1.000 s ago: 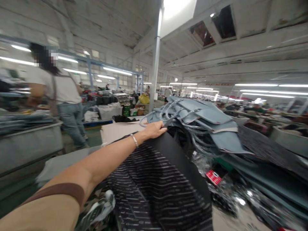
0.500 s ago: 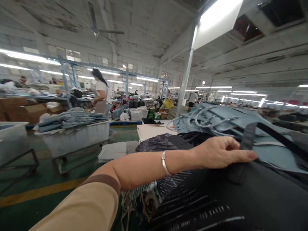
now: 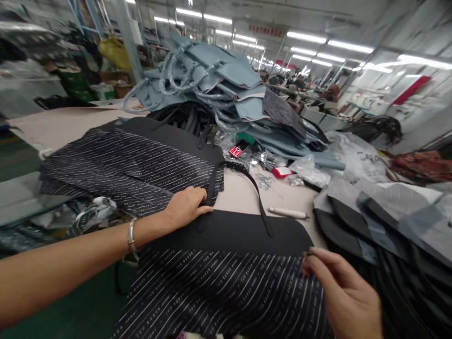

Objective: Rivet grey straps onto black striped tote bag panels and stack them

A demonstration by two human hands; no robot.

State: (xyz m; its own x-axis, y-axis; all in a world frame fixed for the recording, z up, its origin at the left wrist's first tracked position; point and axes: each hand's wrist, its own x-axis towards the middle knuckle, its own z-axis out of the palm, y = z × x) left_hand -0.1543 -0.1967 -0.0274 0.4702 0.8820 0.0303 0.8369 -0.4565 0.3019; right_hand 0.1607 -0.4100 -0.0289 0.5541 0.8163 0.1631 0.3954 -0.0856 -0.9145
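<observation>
A black bag panel (image 3: 240, 235) with dark lining printed in white lettered stripes lies spread before me, its thin black strap (image 3: 254, 186) arching up from the top edge. My left hand (image 3: 187, 207), with a silver bangle on the wrist, is closed on the strap near the panel's upper left. At the panel's upper right edge, my right hand (image 3: 344, 287) is pinched closed on the lining's border. Beyond my left hand rests a stack of similar striped panels (image 3: 141, 165). A white pen-like stick (image 3: 288, 213) lies on the table just past the panel.
Pale blue bag pieces (image 3: 215, 70) with plastic-wrapped handles are heaped at the back of the table (image 3: 240, 193). More black pieces with straps (image 3: 356, 226) lie at right. A red-capped item (image 3: 282, 172) and clear plastic bags (image 3: 356, 155) sit among small metal bits.
My view has swung right and downward, bringing my right hand and the whole panel into sight. My left hand stays on the strap; the panel now lies nearer the middle of the view.
</observation>
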